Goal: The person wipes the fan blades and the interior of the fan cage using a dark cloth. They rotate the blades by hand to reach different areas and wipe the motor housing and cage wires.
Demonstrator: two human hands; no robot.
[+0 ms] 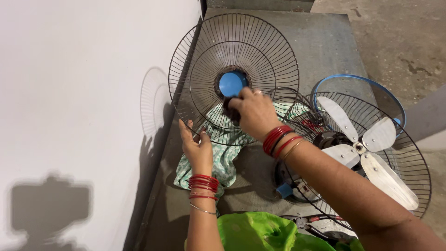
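I am steadying the front fan guard (233, 76), upright against the wall, with my left hand (197, 148) gripping its rim, while my right hand (252, 113), fingers clamped on a dark cloth (231, 110), is wiping near the blue hub (232, 83), so the wires outward probably need rubbing next.

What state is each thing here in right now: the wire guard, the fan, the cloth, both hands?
Wire guard: detached, held tilted upright.
Left hand: gripping the guard's lower rim.
Right hand: pressed near the blue hub.
Fan: lying flat, blades exposed.
Cloth: crumpled under the guard.
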